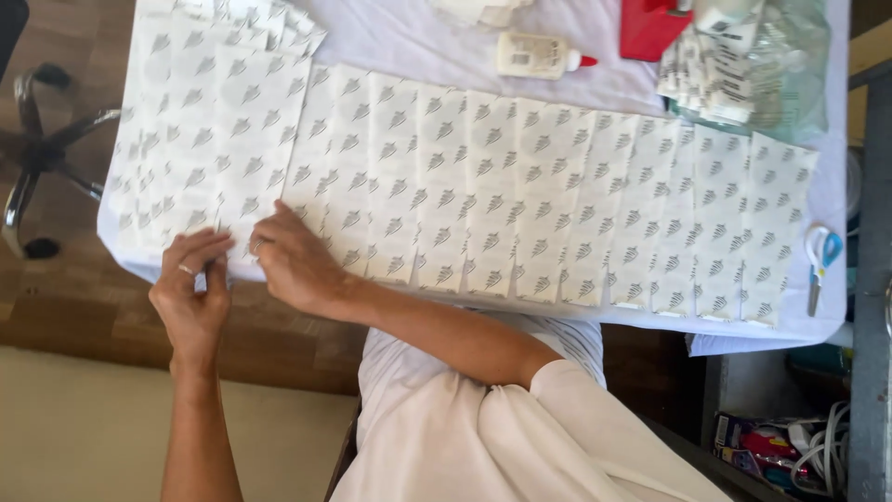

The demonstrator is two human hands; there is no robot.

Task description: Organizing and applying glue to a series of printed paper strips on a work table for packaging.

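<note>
Where the near edge of the counter (pixel 595 321) meets the row of overlapping printed paper sheets (pixel 483 200), both hands work on one sheet at the row's end. The left hand (pixel 193 288) pinches the bottom corner of that printed sheet (pixel 243 158) between thumb and fingertips, probably so it can be nudged into line. The right hand (pixel 295 260) lies flat with fingers spread on the sheet and its neighbour, seemingly pressing them down so nothing slides. Each sheet laps over the next, which would keep the row even along the counter's edge. Farther along that side, another batch of the same sheets (pixel 163 112) lies stacked and fanned. At the far edge sit a white glue bottle with a red cap (pixel 541 56), a red holder (pixel 650 26) and a clear bag of small printed slips (pixel 743 65). Blue-handled scissors (pixel 821 265) lie past the row's other end, well apart from the hands. An office chair base (pixel 42 158) stands on the wooden floor beyond the counter.
</note>
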